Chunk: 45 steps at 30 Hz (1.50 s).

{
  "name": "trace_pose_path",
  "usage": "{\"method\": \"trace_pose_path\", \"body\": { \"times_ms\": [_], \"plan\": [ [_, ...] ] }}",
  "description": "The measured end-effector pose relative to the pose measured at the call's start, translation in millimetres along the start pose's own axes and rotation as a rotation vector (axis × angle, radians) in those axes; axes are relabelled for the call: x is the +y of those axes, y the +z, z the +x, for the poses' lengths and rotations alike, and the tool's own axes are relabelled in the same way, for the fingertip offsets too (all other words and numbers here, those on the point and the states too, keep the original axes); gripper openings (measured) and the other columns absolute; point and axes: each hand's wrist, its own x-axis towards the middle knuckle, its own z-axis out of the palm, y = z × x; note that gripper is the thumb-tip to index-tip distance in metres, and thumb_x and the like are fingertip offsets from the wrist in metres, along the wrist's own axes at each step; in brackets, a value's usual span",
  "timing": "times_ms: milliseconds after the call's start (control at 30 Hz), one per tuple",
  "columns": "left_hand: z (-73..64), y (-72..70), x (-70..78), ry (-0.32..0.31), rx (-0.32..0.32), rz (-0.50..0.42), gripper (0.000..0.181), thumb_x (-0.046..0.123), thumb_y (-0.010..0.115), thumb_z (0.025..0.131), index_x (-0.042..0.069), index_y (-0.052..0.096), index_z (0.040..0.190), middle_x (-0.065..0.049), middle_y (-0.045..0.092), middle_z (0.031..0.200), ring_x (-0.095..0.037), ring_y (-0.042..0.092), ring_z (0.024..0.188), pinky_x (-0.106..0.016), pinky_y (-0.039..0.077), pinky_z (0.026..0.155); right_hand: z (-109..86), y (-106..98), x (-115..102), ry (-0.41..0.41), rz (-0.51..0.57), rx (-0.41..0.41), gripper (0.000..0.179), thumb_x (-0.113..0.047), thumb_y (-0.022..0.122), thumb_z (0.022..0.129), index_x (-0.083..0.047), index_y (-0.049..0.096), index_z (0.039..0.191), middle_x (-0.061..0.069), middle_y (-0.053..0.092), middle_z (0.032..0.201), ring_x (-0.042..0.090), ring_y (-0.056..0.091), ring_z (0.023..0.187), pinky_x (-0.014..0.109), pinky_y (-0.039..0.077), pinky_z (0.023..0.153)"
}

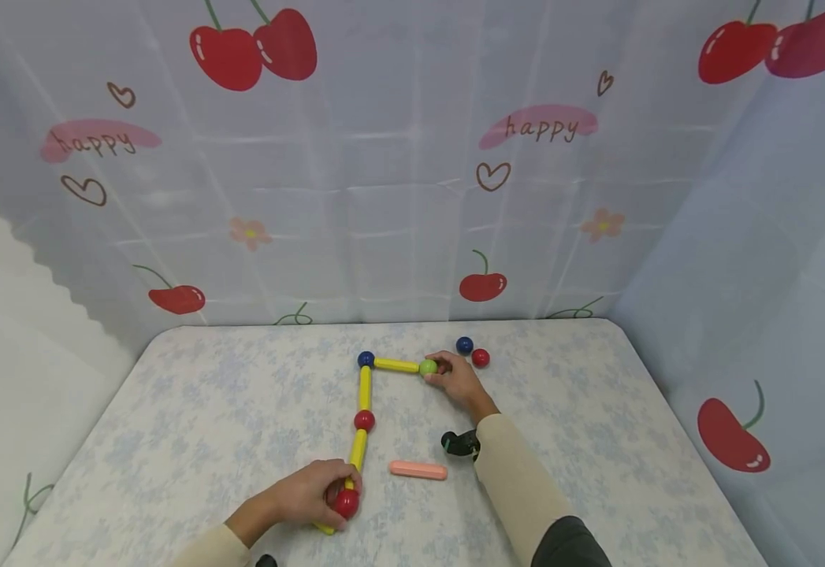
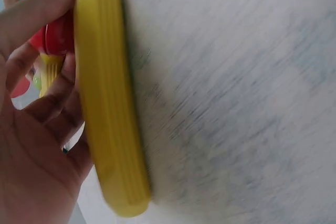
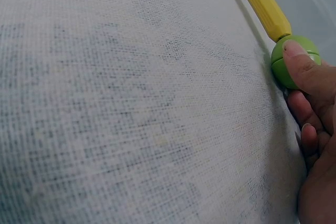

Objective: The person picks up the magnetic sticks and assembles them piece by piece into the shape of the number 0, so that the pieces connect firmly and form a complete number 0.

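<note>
A jointed chain of yellow rods and colored balls lies on the table. From a blue ball [image 1: 366, 359] at its far corner, one yellow rod [image 1: 396, 365] runs right to a green ball [image 1: 428, 367]. My right hand [image 1: 460, 384] pinches that green ball, thumb over it in the right wrist view. Another yellow rod [image 1: 366, 387] comes down from the blue corner to a red ball [image 1: 365, 420], then a further rod [image 1: 358, 450] reaches the nearest red ball [image 1: 347, 503]. My left hand [image 1: 313, 490] grips this nearest ball. Beside its palm lies a yellow rod [image 2: 107, 103], mostly hidden in the head view.
An orange-pink rod [image 1: 418, 470] lies loose between the two arms. Past the right hand sit a loose blue ball [image 1: 465, 346] and a loose red ball [image 1: 481, 358]. A cherry-print curtain [image 1: 384, 236] hangs behind the table.
</note>
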Motion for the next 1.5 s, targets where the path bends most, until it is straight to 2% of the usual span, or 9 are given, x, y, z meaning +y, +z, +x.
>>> {"method": "trace_pose_path", "body": {
  "times_ms": [167,500,700,800,900,1033,1200,1333,1500],
  "plan": [
    [-0.5,5.5,1.3,-0.001,0.059,0.027,0.036,0.020,0.084,0.074,0.026,0.059,0.099,0.008,0.051,0.082,-0.007,0.048,0.073,-0.021,0.042,0.061,0.8,0.4,0.5,-0.013,-0.003,0.004,0.035,-0.010,0.072,0.086,-0.010,0.066,0.120,0.004,0.059,0.095,0.019,0.050,0.088,0.031,0.043,0.077],
    [-2.9,13.5,5.5,-0.029,0.094,0.064,0.034,0.029,0.081,0.078,0.026,0.064,0.107,0.011,0.051,0.082,-0.006,0.047,0.071,-0.021,0.039,0.061,1.0,1.4,1.7,-0.007,-0.009,0.005,0.036,-0.010,0.072,0.086,-0.010,0.065,0.121,0.004,0.060,0.097,0.019,0.050,0.088,0.032,0.043,0.078],
    [-4.8,12.4,1.9,-0.009,0.090,0.073,0.054,0.031,0.081,0.077,0.023,0.060,0.126,0.013,0.052,0.086,-0.004,0.046,0.075,-0.021,0.041,0.065,0.8,1.8,3.4,-0.013,-0.011,0.009,0.035,-0.010,0.072,0.086,-0.010,0.065,0.120,0.004,0.060,0.096,0.019,0.050,0.087,0.031,0.044,0.077],
    [-8.8,8.1,2.2,-0.023,0.100,0.091,0.065,0.036,0.082,0.075,0.022,0.054,0.133,0.013,0.053,0.090,-0.005,0.048,0.079,-0.023,0.043,0.069,0.9,1.9,3.4,-0.014,-0.005,0.004,0.034,-0.010,0.072,0.087,-0.009,0.065,0.120,0.004,0.060,0.096,0.019,0.050,0.088,0.031,0.044,0.077],
    [-15.7,0.7,1.7,-0.008,0.124,0.105,0.071,0.040,0.082,0.074,0.019,0.050,0.134,0.011,0.055,0.097,-0.007,0.050,0.085,-0.027,0.045,0.075,1.4,1.8,3.3,-0.008,-0.001,0.003,0.034,-0.011,0.072,0.087,-0.010,0.065,0.120,0.004,0.060,0.097,0.019,0.050,0.088,0.032,0.043,0.078],
    [-27.1,-9.7,-5.0,0.045,0.140,0.162,0.061,0.041,0.083,0.072,0.020,0.055,0.123,0.011,0.056,0.100,-0.007,0.051,0.091,-0.030,0.045,0.081,1.6,1.4,3.3,-0.013,-0.003,0.005,0.034,-0.011,0.072,0.087,-0.010,0.065,0.120,0.004,0.060,0.096,0.019,0.050,0.088,0.033,0.043,0.078],
    [-36.9,-16.8,-14.2,0.097,0.096,0.224,0.033,0.030,0.084,0.072,0.025,0.068,0.101,0.019,0.053,0.094,-0.002,0.048,0.087,-0.027,0.043,0.080,0.7,1.0,3.3,-0.023,-0.004,0.003,0.034,-0.010,0.072,0.087,-0.009,0.066,0.120,0.004,0.060,0.095,0.019,0.050,0.087,0.032,0.043,0.077],
    [-39.4,-17.4,-18.9,0.089,0.063,0.213,0.025,0.018,0.083,0.073,0.026,0.070,0.092,0.020,0.051,0.093,0.000,0.047,0.086,-0.027,0.043,0.080,0.3,1.2,3.4,-0.019,-0.002,0.003,0.034,-0.010,0.072,0.086,-0.010,0.066,0.119,0.004,0.059,0.095,0.019,0.050,0.087,0.031,0.043,0.077],
    [-37.0,-17.3,-25.0,0.075,0.046,0.173,0.026,0.007,0.081,0.072,0.025,0.070,0.088,0.021,0.054,0.089,0.002,0.050,0.082,-0.026,0.044,0.079,0.2,0.7,2.2,-0.003,0.000,0.003,0.034,-0.011,0.073,0.086,-0.011,0.066,0.119,0.004,0.059,0.095,0.019,0.050,0.088,0.031,0.043,0.076]
  ]
}}
